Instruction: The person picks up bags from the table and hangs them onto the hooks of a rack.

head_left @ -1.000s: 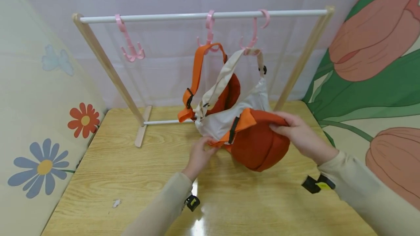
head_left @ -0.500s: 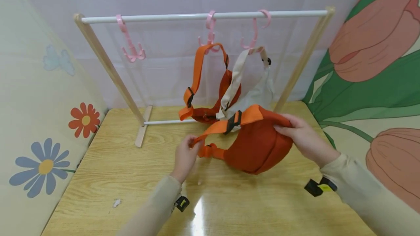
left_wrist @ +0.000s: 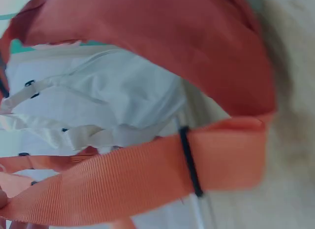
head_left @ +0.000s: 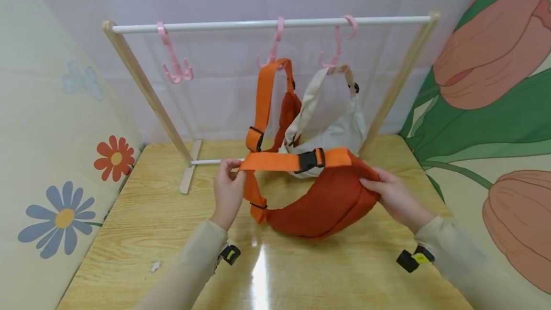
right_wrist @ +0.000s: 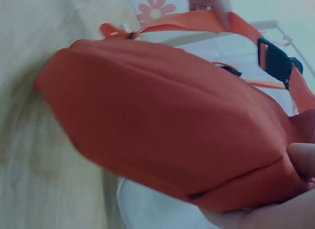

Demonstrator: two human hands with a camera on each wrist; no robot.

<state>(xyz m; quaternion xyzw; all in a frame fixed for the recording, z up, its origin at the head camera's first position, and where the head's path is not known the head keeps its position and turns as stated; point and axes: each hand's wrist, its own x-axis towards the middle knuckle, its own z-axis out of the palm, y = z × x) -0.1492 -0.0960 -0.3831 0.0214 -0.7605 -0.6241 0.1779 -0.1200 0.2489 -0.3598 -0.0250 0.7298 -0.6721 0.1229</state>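
Observation:
A red waist bag (head_left: 318, 204) with an orange strap (head_left: 275, 161) and black buckle (head_left: 308, 160) is held up over the table by both hands. My left hand (head_left: 228, 190) pinches the strap at its left bend. My right hand (head_left: 393, 197) grips the bag's right end, thumb in front; in the right wrist view the thumb (right_wrist: 301, 157) presses on the red cloth (right_wrist: 167, 120). Behind, another red bag (head_left: 289, 114) hangs by its orange strap from the middle pink hook (head_left: 275, 44), and a white bag (head_left: 336, 133) hangs from the right pink hook (head_left: 336, 47).
A rack with a white rail (head_left: 241, 25) and wooden legs (head_left: 146, 90) stands at the table's back. A third pink hook (head_left: 174, 56) hangs at the left with nothing on it. A small white scrap (head_left: 155, 266) lies on the wooden table (head_left: 129, 233). Painted cloth walls flank both sides.
My left hand has moved left and up, drawing the strap out into a wide loop. The held bag has come away from the white bag, while my right hand keeps its grip.

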